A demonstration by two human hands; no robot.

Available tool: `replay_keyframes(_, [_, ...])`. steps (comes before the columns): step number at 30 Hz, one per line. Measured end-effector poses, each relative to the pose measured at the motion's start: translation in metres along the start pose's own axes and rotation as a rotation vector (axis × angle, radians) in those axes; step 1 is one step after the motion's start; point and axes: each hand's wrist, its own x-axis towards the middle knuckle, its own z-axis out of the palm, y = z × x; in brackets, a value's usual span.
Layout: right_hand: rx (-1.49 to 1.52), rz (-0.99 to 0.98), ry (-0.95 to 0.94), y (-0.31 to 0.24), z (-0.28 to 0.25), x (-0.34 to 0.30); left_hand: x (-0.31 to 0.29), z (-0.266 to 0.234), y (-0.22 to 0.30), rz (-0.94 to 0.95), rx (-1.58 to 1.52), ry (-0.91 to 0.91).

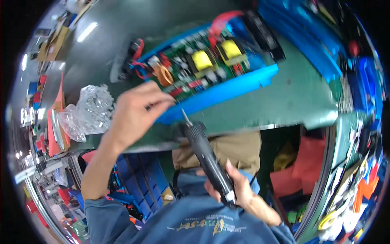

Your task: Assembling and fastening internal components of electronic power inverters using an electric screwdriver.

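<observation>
In my right hand is a black electric screwdriver, gripped near its rear end and slanting up and left. Its thin bit ends close to the near wall of a blue metal casing. My left hand is over the casing's near left corner with thumb and fingers pinched together; whatever they hold is too small and blurred to name. Inside the casing lies a green circuit board with two yellow-topped transformers and a copper coil. Red wires run to a black end panel at the right.
A clear plastic bag of small metal parts rests on the green bench at left. More blue metal casings lie at the far right. Below the bench are blue bins and red sheets.
</observation>
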Motion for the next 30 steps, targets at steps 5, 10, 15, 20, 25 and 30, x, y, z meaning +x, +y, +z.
replay_keyframes(5, [-0.118, -0.003, 0.109, 0.002, 0.018, -0.006, -0.003, -0.003, -0.010, 0.113, 0.059, 0.019])
replay_keyframes(10, [-0.342, -0.042, 0.170, -0.003, 0.024, 0.000, -0.005, -0.008, -0.011, 0.026, -0.022, -0.039])
replay_keyframes(15, [-0.444, -0.052, 0.203, -0.004, 0.019, -0.002, -0.014, -0.017, -0.003, 0.053, -0.080, -0.150])
replay_keyframes(20, [-0.485, -0.061, 0.301, -0.004, 0.025, -0.006, -0.020, -0.007, 0.009, 0.065, 0.041, -0.094])
replay_keyframes(25, [-0.526, -0.071, 0.374, 0.003, 0.023, -0.004, -0.024, 0.013, -0.006, 0.136, 0.106, 0.058])
replay_keyframes(30, [-0.094, 0.132, 0.023, -0.006, 0.009, 0.003, -0.017, 0.004, 0.003, 0.086, 0.088, 0.023])
